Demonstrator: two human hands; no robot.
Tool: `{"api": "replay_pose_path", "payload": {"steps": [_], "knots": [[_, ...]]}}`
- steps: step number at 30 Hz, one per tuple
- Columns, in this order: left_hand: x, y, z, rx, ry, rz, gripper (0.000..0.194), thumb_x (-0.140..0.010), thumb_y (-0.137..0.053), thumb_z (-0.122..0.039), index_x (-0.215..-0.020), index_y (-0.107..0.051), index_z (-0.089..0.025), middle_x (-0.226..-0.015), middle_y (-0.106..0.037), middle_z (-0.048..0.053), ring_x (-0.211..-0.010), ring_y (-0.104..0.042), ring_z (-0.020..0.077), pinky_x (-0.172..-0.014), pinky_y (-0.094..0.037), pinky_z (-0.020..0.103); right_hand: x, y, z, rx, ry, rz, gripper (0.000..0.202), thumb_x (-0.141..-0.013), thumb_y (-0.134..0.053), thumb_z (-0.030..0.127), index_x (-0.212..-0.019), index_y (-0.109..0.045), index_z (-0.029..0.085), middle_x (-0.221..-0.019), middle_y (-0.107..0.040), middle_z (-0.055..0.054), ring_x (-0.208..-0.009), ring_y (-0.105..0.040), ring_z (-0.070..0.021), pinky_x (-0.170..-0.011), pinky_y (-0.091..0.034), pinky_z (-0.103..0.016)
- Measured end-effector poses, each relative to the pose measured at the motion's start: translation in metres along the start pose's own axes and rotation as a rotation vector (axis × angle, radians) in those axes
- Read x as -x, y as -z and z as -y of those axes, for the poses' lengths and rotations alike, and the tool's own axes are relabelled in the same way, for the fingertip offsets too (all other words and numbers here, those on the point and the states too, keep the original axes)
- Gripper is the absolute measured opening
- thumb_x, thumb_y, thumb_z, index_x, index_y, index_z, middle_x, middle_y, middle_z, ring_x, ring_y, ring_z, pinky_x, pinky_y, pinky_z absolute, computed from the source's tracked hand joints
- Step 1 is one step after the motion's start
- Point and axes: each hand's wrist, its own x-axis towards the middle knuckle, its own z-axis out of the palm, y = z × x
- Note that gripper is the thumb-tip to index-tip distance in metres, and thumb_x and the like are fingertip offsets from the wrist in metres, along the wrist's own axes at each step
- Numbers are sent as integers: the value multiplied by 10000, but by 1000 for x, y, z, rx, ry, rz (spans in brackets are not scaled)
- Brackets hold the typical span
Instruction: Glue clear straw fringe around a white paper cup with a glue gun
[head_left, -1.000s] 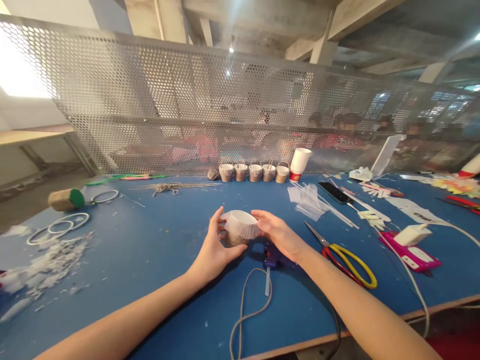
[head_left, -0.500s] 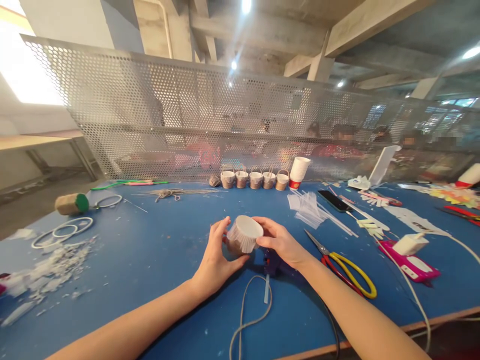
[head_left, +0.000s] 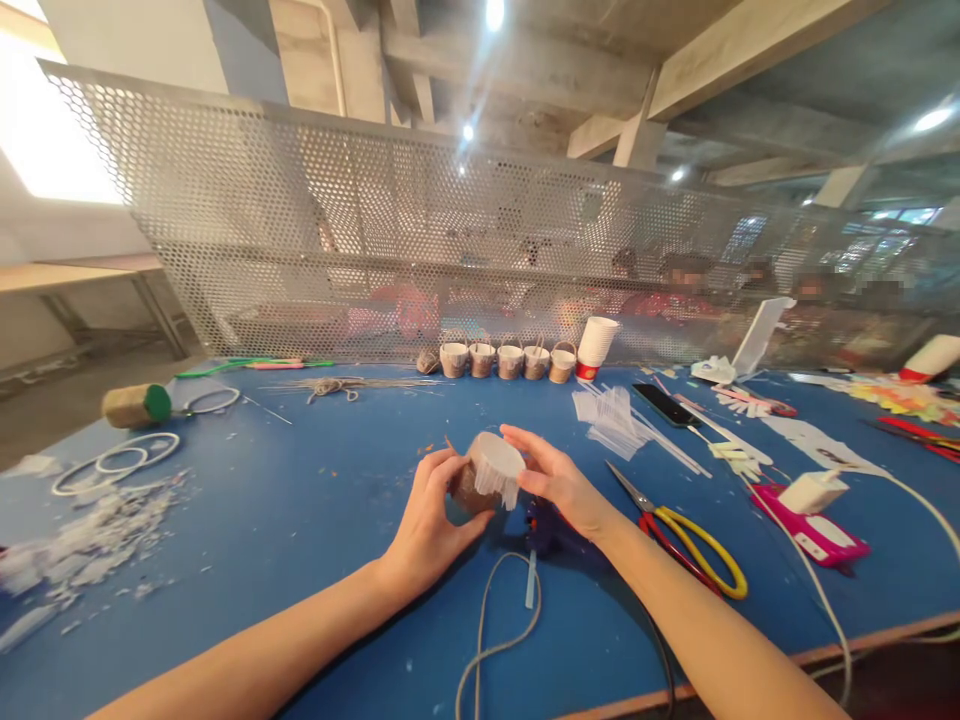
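A small brown cup [head_left: 469, 488] with a white fringe round its pale, round end lies tilted between my hands. My left hand [head_left: 427, 515] is curled round its left side, thumb below and fingers behind. At the fringed edge on the right, my right hand [head_left: 562, 485] pinches the cup with bent fingers; the exact contact is partly hidden. Beneath the right wrist lies a dark blue glue gun [head_left: 551, 530], mostly covered, with a translucent glue stick [head_left: 532, 580] jutting from it. A loop of grey cord [head_left: 484, 655] lies nearer me.
Scissors [head_left: 686, 540] with red and yellow handles lie right, near a pink power strip [head_left: 814, 525] and a phone [head_left: 665, 404]. Several small handled baskets [head_left: 510, 362] and stacked paper cups [head_left: 596, 345] line the mesh partition [head_left: 360, 220]. White scraps [head_left: 105, 540] and rings [head_left: 124, 460] are left.
The cup has turned in my hands, showing more of its brown side and an uneven hanging fringe. My right fingers have shifted on its edge. The view has moved slightly.
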Motion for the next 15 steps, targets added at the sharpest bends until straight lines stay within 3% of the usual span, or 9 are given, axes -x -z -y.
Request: {"api": "replay_pose_path", "payload": {"steps": [3, 6, 10, 15], "knots": [[1, -1, 1, -58, -11, -20, 600, -726, -680, -147, -1232, -367, -224, -1094, -490, 102, -968, -552, 238, -743, -532, 375, 2, -5, 0, 126, -6, -73, 683, -673, -767, 410, -1285, -512, 244, -1362, -497, -87, -1191, -484, -289, -1006, -365, -460], [3, -1, 2, -96, -43, -14, 606, -737, -668, -139, -1249, -353, -212, -1095, -495, 112, -988, -546, 248, -768, -535, 388, 1, -10, -3, 56, -21, -68, 683, -635, -806, 396, -1239, -539, 222, -1222, -605, -85, -1118, -547, -266, -977, -406, -433], [4, 1, 0, -129, -68, -37, 619, -736, -673, -152, -1258, -347, -219, -1106, -499, 112, -1014, -541, 261, -842, -513, 443, -1, -10, -7, -11, -17, -63, 656, -614, -817, 393, -1190, -556, 217, -1156, -643, -71, -1066, -587, -247, -941, -446, -411], [2, 7, -9, 87, 73, 64, 634, -736, -670, -199, -1268, -329, -246, -1225, -449, 137, -1178, -475, 293, -907, -485, 467, -1, -8, -2, 1, 0, -89, 646, -609, -820, 349, -1177, -543, 219, -1163, -639, -65, -1072, -584, -243, -949, -443, -404]]}}
